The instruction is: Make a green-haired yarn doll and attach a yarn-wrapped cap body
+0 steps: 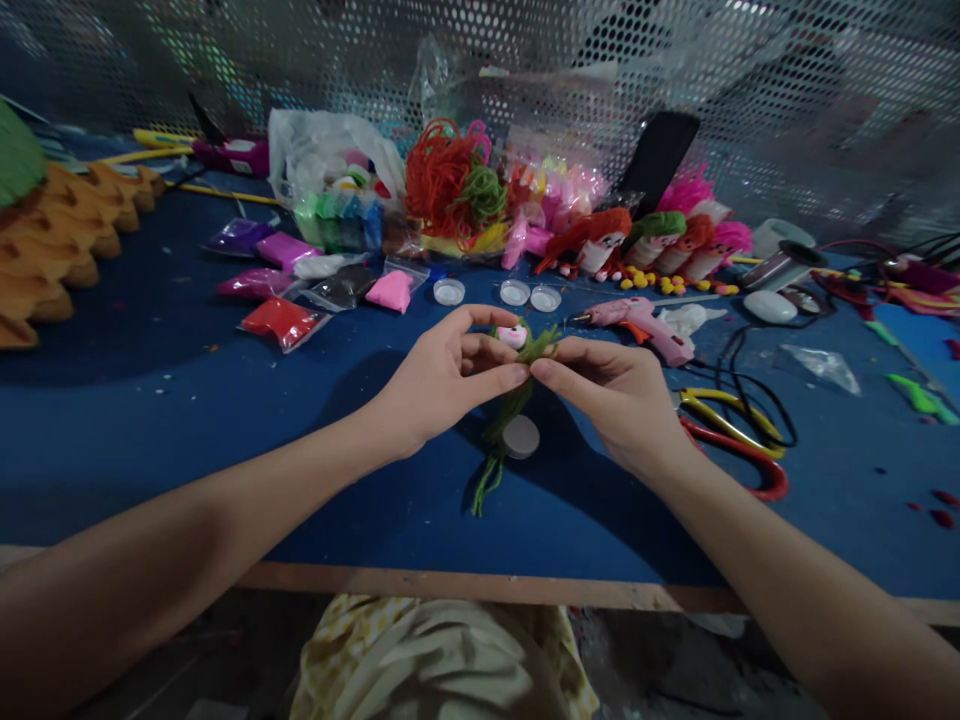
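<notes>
In the head view both hands meet above the middle of a blue table [150, 400]. The left hand [442, 385] and the right hand [611, 395] pinch a small doll [516, 340] between them, fingertips closed on its green yarn hair; the doll's pale face shows just above the thumbs. A green yarn tail [495, 450] hangs down from the doll to the table, beside a round white cap [520, 437] that lies under the hands. Just right of the right hand lie a pink glue gun [637, 325] and scissors [739, 440] with yellow and red handles. Behind the hands stand three small white lids [514, 292], then coloured clay packets [281, 320], a tangle of red and green yarn [454, 180] and a row of finished dolls [660, 245] against a mesh wall.
</notes>
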The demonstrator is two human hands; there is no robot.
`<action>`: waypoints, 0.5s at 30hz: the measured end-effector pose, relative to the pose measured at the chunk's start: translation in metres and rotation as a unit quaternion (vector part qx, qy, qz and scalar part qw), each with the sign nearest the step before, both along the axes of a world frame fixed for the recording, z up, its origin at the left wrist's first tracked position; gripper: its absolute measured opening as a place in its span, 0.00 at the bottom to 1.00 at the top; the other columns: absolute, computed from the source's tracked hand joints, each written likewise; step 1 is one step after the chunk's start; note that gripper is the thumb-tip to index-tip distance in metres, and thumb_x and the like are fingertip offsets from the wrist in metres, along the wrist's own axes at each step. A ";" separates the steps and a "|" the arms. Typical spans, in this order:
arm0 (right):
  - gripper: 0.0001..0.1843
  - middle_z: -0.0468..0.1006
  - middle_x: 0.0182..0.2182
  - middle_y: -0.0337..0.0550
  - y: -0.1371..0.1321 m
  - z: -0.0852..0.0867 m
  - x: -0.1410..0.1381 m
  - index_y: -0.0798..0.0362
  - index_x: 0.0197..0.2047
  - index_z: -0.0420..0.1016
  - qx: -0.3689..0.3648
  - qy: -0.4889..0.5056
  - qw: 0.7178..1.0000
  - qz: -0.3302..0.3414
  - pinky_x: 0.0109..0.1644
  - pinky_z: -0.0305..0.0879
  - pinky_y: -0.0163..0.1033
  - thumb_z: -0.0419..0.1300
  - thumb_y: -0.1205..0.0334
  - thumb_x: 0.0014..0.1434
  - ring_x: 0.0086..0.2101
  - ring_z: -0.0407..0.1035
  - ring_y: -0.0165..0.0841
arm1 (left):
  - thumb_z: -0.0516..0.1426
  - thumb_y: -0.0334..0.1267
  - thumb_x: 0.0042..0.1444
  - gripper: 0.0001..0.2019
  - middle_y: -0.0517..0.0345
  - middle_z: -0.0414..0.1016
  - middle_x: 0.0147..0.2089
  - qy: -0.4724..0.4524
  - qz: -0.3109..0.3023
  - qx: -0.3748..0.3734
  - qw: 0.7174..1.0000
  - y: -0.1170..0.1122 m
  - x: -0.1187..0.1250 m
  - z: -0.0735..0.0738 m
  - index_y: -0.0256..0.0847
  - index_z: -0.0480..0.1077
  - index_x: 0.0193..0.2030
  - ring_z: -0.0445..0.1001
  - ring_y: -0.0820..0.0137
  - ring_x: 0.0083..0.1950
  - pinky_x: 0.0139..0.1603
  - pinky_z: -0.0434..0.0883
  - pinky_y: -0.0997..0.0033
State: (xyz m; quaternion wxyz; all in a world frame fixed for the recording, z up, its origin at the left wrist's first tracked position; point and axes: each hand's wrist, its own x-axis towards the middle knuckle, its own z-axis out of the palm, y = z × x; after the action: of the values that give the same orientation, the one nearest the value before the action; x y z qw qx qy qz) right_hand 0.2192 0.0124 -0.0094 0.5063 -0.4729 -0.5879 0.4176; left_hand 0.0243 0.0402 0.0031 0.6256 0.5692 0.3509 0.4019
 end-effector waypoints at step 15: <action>0.06 0.84 0.31 0.37 0.001 0.003 -0.004 0.48 0.33 0.85 -0.019 0.107 0.993 -0.050 0.40 0.73 0.36 0.75 0.58 0.51 0.32 0.75 0.28 | 0.67 0.33 0.52 0.18 0.64 0.76 0.34 -0.039 0.040 -0.013 0.998 0.002 0.001 -0.001 0.40 0.68 0.48 0.79 0.73 0.34 0.41 0.78 0.69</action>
State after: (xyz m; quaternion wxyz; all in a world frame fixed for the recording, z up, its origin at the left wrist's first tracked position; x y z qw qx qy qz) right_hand 0.2152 0.0135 -0.0060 0.5776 -0.4635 -0.4977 0.4514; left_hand 0.0255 0.0420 0.0019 0.6293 0.5306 0.3538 0.4441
